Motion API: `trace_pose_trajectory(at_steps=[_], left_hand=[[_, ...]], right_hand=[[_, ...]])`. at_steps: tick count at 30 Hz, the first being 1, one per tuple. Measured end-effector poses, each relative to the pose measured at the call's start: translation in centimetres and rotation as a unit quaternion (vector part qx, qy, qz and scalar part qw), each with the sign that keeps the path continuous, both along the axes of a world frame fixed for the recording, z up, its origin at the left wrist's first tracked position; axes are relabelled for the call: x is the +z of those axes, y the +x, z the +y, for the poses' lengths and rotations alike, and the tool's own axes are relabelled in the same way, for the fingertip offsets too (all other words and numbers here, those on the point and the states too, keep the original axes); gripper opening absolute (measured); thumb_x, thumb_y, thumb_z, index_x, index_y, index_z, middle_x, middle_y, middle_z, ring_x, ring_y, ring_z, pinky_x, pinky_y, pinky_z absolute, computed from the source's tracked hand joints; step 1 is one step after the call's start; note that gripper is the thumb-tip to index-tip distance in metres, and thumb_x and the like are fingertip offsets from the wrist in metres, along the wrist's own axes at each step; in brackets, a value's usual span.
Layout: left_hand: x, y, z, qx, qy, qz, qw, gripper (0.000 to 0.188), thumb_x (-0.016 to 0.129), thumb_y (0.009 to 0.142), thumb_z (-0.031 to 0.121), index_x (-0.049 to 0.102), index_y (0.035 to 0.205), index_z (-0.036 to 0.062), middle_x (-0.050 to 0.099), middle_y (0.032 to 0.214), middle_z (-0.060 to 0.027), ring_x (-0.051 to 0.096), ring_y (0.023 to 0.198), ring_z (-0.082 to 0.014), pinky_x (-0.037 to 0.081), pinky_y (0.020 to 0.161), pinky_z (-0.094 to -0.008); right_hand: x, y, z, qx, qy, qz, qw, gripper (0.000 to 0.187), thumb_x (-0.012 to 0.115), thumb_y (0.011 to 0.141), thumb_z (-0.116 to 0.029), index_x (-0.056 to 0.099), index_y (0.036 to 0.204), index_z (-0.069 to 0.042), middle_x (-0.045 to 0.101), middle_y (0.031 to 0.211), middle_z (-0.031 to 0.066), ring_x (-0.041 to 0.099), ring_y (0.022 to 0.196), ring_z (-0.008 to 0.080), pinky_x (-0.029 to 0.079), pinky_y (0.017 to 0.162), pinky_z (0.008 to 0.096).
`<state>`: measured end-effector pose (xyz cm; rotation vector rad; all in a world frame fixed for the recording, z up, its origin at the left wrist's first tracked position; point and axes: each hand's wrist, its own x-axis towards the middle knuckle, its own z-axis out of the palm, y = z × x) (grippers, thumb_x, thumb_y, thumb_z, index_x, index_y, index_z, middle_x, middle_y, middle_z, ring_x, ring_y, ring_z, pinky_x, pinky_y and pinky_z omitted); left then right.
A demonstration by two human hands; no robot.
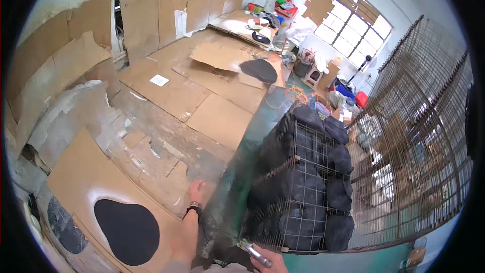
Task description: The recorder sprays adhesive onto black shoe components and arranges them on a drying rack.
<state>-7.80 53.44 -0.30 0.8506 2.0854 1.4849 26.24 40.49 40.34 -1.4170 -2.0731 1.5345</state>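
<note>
My left hand [197, 190], with a wristband, is held out over the worn floor beside a cardboard sheet. Its fingers look loosely apart, and I see nothing in them. At the bottom edge, my right hand [270, 260] is closed around a silver metal spray gun [254, 253], its tip pointing up and left. A black rounded pad [127, 231] lies flat on the cardboard sheet [81, 172] left of my left forearm, with a pale spray mark around its upper rim. Part of a worn dark piece [65, 226] shows beside that sheet.
A wire rack [298, 159] packed with black padded pieces [305, 192] stands close on my right, with tall wire grids [409, 136] beyond. Farther off, another black pad [258, 71] rests on cardboard [222, 119]. An orange hose [298, 92] lies on the green floor.
</note>
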Motion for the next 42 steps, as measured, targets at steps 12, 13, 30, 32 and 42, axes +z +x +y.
trace_pose_trajectory(at_steps=[12, 13, 30, 32, 42], left_hand=[[11.0, 5.3, -20.6, -0.202, 0.039, -0.387, 0.899, 0.051, 0.07, 0.103, 0.031, 0.059, 0.144, 0.0016, 0.072, 0.128, -0.0106, 0.069, 0.116, -0.0185, 0.055, 0.102, -0.0348], [10.7, 6.4, -22.6, -0.221, 0.012, -0.396, 0.891, 0.054, 0.071, 0.103, 0.032, 0.058, 0.145, 0.0016, 0.072, 0.129, -0.0104, 0.068, 0.118, -0.0193, 0.054, 0.103, -0.0351], [-5.6, 34.3, -54.0, 0.128, -0.484, -0.373, 0.782, 0.035, 0.058, 0.099, 0.037, 0.078, 0.109, 0.01, 0.078, 0.105, -0.0147, 0.077, 0.099, -0.0287, 0.062, 0.08, -0.0437], [-6.1, 36.3, -55.2, 0.101, -0.486, -0.342, 0.798, 0.036, 0.059, 0.098, 0.041, 0.078, 0.112, 0.0145, 0.078, 0.112, -0.0139, 0.075, 0.106, -0.0315, 0.061, 0.085, -0.0451], [-7.7, 27.7, -59.1, 0.319, -0.323, -0.264, 0.851, 0.022, 0.06, 0.09, 0.014, 0.081, 0.088, 0.0158, 0.078, 0.086, -0.0072, 0.075, 0.072, -0.0218, 0.059, 0.061, -0.0378]], right_hand=[[3.5, -1.3, 0.4, 0.186, 0.037, 0.12, 0.975, 0.056, 0.073, 0.095, -0.015, 0.059, 0.147, 0.0, 0.074, 0.11, 0.0178, 0.069, 0.09, 0.0229, 0.055, 0.079, 0.038], [3.7, -1.4, 0.6, 0.213, 0.083, 0.146, 0.962, 0.055, 0.073, 0.094, -0.011, 0.059, 0.147, 0.0, 0.075, 0.111, 0.0178, 0.069, 0.092, 0.0227, 0.055, 0.08, 0.0377], [5.5, 1.4, 2.7, 0.428, 0.023, 0.12, 0.895, 0.052, 0.076, 0.086, 0.005, 0.064, 0.137, 0.006, 0.075, 0.098, 0.0157, 0.074, 0.087, 0.0198, 0.057, 0.081, 0.0304], [6.1, 1.3, 1.6, 0.431, 0.018, 0.121, 0.894, 0.052, 0.076, 0.085, 0.005, 0.064, 0.136, 0.006, 0.074, 0.097, 0.0169, 0.073, 0.086, 0.0207, 0.056, 0.08, 0.0309], [8.3, -3.7, -4.6, 0.372, 0.164, 0.15, 0.901, 0.047, 0.075, 0.086, 0.0, 0.067, 0.132, 0.006, 0.069, 0.088, 0.0114, 0.062, 0.074, 0.0152, 0.051, 0.07, 0.029]])
